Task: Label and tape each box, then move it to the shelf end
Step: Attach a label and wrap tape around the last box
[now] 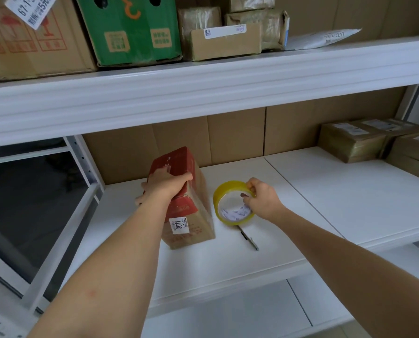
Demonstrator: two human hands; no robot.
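A red and brown cardboard box (191,215) lies on the white middle shelf (301,191), with a white label reading 3011 (179,225) stuck on its top face. My left hand (164,182) grips the box across its top near the far end. To its right a roll of yellow tape (230,203) stands tilted on the shelf. My right hand (259,200) pinches the roll's upper right rim, fingers curled over the edge. A pen-like tool (249,240) lies just in front of the roll.
Several taped brown boxes (364,140) are stacked at the right end of the middle shelf. The upper shelf holds a green box (130,30), brown cartons (20,45) and small parcels (225,42). Cardboard lines the shelf's back. A white lower shelf (228,320) shows below.
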